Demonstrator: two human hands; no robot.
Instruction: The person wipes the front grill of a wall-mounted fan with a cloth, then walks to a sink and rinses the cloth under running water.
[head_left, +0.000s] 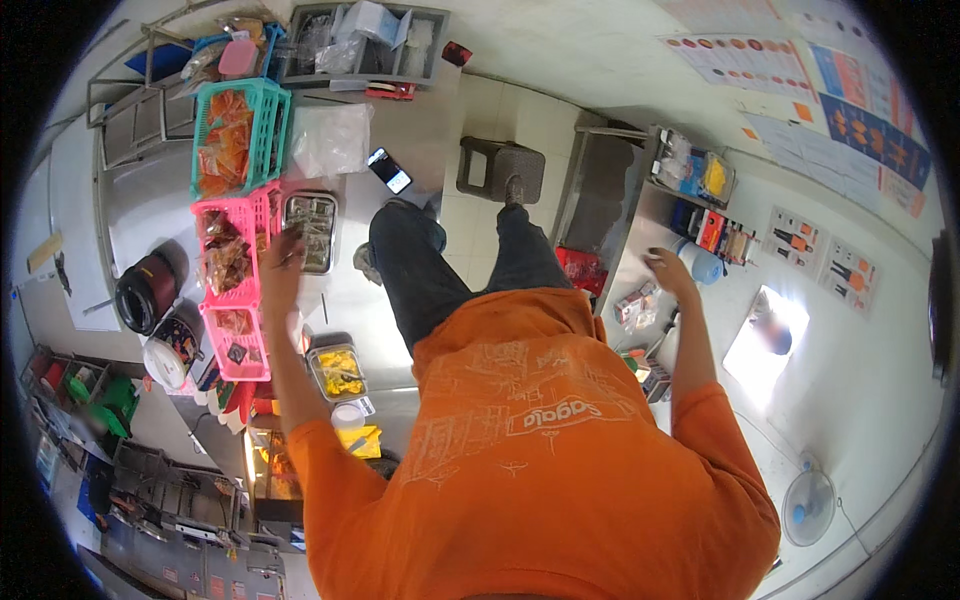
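Observation:
My left hand (283, 259) is at the edge of a pink plastic basket (266, 315) and beside a stainless steel tray (332, 251) of small clear packets. Its fingers are dark and blurred, so whether they hold anything is unclear. The pink basket holds bags of brown food (229, 262). My right hand (664, 264) hangs out to the other side, near a wall shelf and a blue-and-clear plastic container (697, 262). Its fingers are loosely bent and apart, with nothing visible in them.
A green basket (281, 135) holds bags of orange food. A phone (390, 171), clear plastic bags (330, 139) and a tray of yellow food (360, 375) lie on the steel table (360, 315). A dark plastic stool (525, 169) stands on the floor.

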